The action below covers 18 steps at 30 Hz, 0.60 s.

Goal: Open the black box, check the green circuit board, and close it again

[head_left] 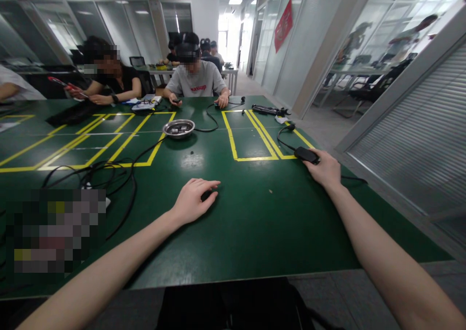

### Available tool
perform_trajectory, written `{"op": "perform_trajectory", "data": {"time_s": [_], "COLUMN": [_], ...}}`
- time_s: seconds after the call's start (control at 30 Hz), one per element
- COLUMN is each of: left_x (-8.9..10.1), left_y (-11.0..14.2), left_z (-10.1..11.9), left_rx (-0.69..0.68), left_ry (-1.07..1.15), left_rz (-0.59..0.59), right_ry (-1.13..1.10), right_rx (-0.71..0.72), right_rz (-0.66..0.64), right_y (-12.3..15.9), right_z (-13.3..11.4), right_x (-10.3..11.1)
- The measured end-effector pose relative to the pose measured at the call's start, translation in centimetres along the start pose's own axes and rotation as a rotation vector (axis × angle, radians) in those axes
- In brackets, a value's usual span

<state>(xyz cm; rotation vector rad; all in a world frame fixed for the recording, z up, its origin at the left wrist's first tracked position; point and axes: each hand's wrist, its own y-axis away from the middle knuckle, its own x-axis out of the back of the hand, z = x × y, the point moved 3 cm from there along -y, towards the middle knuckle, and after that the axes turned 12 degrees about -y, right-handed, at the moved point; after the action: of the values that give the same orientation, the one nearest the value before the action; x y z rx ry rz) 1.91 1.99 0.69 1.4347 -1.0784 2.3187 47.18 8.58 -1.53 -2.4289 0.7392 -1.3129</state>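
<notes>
My right hand [326, 169] is closed around a black power adapter [304, 154] at the right side of the green table [251, 233]. From the adapter's far end a black cord [282, 140] curves up to a plug [290, 126] lying on the table. A thinner cable [355, 178] comes out behind my hand toward the table's right edge. Near the middle of the table, my left hand [194, 201] rests with its fingers stretched out and the thumb apart, holding nothing.
A round metal bowl [178, 135] with small metal parts stands ahead of my left hand. Black cables [109, 172] lie coiled at the left. Yellow tape [255, 158] marks the table; a folded black tripod-like object [270, 109] lies beyond. A person [196, 80] sits opposite, another [116, 85] farther left.
</notes>
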Motion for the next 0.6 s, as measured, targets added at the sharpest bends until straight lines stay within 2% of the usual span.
{"op": "perform_trajectory", "data": {"time_s": [0.13,0.3,0.37,0.5,0.6], "left_x": [-0.03,-0.09,-0.15,-0.18,-0.12], "left_y": [-0.01,-0.01,0.00,0.03,0.03], "left_z": [0.10,0.06,-0.01,-0.11,-0.10], "left_rx": [0.002,-0.012,-0.016,-0.014,-0.013], "left_ry": [-0.003,-0.007,-0.009,-0.012,-0.013], "left_rz": [-0.012,-0.014,-0.018,-0.021,-0.024], "right_ry": [-0.028,-0.095,-0.113,-0.172,-0.166], "right_rx": [-0.064,-0.288,-0.327,-0.345,-0.235], "right_rz": [0.076,0.138,0.129,0.108,0.105], "right_y": [-0.09,-0.36,-0.29,0.06,0.07], "right_z": [-0.40,0.12,0.19,0.14,-0.10], "right_x": [0.20,0.55,0.64,0.82,1.02]}}
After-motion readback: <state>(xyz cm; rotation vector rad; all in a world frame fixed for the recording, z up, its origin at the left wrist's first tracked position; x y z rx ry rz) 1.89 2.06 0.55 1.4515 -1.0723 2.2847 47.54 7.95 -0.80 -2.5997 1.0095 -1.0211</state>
